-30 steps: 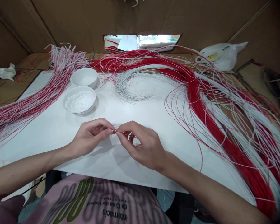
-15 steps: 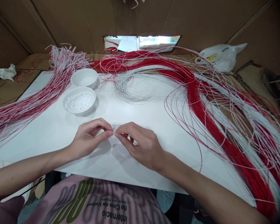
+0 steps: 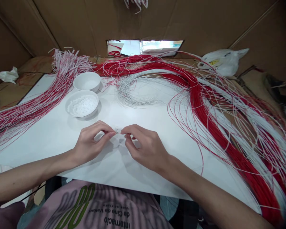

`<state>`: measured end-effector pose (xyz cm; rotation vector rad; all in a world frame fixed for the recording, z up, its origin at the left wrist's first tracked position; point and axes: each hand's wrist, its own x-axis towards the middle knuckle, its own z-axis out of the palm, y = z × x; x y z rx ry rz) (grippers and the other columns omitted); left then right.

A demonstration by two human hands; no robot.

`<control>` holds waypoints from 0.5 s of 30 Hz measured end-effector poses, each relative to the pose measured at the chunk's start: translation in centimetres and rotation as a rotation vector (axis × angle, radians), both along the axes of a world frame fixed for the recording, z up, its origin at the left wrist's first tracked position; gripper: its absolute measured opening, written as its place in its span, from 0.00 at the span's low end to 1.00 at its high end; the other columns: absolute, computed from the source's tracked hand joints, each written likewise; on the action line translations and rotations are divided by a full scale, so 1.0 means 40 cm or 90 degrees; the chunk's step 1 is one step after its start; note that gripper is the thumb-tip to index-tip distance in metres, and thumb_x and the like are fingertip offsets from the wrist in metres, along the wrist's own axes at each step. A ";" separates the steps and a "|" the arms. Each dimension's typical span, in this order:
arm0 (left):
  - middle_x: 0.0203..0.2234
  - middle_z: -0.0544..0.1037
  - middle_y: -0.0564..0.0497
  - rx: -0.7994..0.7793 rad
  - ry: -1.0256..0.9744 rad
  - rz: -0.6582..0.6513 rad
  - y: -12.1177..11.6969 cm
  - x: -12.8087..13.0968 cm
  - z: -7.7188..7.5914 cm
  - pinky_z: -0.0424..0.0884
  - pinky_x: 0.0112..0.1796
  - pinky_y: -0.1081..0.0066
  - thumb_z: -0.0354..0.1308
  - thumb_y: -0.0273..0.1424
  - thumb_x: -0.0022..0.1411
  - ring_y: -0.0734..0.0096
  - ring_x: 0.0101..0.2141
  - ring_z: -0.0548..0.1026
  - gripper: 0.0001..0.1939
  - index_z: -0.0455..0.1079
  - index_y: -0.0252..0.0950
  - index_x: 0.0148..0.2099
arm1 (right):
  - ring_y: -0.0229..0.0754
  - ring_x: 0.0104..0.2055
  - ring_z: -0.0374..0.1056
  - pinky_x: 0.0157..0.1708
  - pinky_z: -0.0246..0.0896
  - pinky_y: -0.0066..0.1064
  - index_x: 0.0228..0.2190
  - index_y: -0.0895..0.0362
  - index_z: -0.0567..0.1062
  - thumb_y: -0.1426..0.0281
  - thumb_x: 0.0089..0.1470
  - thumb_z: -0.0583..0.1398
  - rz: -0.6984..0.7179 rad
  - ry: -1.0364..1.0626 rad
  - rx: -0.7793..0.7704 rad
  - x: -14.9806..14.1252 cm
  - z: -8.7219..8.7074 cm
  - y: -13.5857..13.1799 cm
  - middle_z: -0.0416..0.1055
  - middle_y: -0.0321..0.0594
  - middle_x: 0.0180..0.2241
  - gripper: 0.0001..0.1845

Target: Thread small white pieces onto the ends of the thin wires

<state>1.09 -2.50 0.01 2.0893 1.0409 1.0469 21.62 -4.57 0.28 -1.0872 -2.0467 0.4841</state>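
Over the white tabletop [image 3: 143, 117], my left hand [image 3: 92, 140] pinches one end of a short stretch of thin red cord [image 3: 118, 133] between thumb and fingertips. A small gap away, my right hand [image 3: 146, 146] is closed on the same cord, its thumb and index fingertip nearly together. The cord runs almost level from hand to hand; its ends are hidden by the fingers. Just behind it lie a few tiny pale bits, too small to make out. Nearest to my left hand stands a white bowl [image 3: 97, 108] holding small white pieces.
Behind that bowl is a second white bowl [image 3: 85, 82]. Red-and-white cords [image 3: 47, 95] lie bundled at left, while thick red strands [image 3: 219, 143] and white ones sweep along the back and right. Cardboard walls [image 3: 69, 25] surround the table. A white plastic bag [image 3: 228, 62] sits back right.
My right hand has drawn slightly to the right, so more cord shows between the fingertips. My left hand stays almost in place. The view has tilted up a little.
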 end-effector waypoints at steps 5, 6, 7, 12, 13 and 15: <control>0.29 0.79 0.50 -0.007 0.025 0.064 0.008 0.000 0.003 0.70 0.34 0.70 0.60 0.29 0.61 0.70 0.31 0.75 0.02 0.73 0.36 0.35 | 0.40 0.36 0.70 0.34 0.65 0.30 0.37 0.55 0.71 0.85 0.43 0.52 -0.032 0.001 -0.110 0.009 0.005 0.010 0.75 0.36 0.36 0.21; 0.29 0.79 0.50 0.007 0.025 0.058 0.009 0.002 0.003 0.70 0.34 0.70 0.60 0.28 0.61 0.70 0.31 0.74 0.02 0.73 0.36 0.35 | 0.40 0.36 0.71 0.36 0.65 0.31 0.38 0.55 0.71 0.84 0.45 0.53 -0.022 0.028 -0.127 0.005 0.006 0.009 0.74 0.36 0.36 0.19; 0.29 0.79 0.50 0.025 0.027 0.046 0.010 0.004 0.002 0.70 0.33 0.70 0.60 0.28 0.62 0.70 0.30 0.74 0.02 0.73 0.36 0.35 | 0.39 0.36 0.71 0.37 0.66 0.31 0.38 0.55 0.71 0.83 0.48 0.55 -0.011 0.056 -0.143 0.001 0.007 0.007 0.74 0.36 0.36 0.16; 0.31 0.79 0.50 0.055 0.073 -0.019 0.026 0.006 -0.003 0.70 0.36 0.69 0.58 0.27 0.63 0.70 0.32 0.75 0.03 0.73 0.37 0.38 | 0.35 0.29 0.67 0.30 0.63 0.27 0.34 0.56 0.73 0.73 0.59 0.58 -0.002 0.106 -0.153 -0.015 0.007 0.003 0.72 0.35 0.30 0.04; 0.33 0.79 0.49 0.039 0.086 -0.018 0.033 0.004 -0.005 0.70 0.37 0.69 0.57 0.28 0.64 0.69 0.34 0.75 0.04 0.73 0.37 0.40 | 0.35 0.29 0.67 0.30 0.62 0.27 0.33 0.56 0.73 0.74 0.59 0.58 -0.018 0.097 -0.152 -0.014 0.007 0.005 0.72 0.35 0.30 0.04; 0.36 0.79 0.48 0.006 0.110 0.000 0.048 -0.001 -0.008 0.70 0.39 0.68 0.56 0.29 0.65 0.68 0.36 0.75 0.07 0.74 0.37 0.43 | 0.35 0.28 0.65 0.29 0.60 0.28 0.32 0.57 0.73 0.75 0.59 0.58 -0.062 0.069 -0.161 -0.009 0.007 0.012 0.71 0.35 0.29 0.04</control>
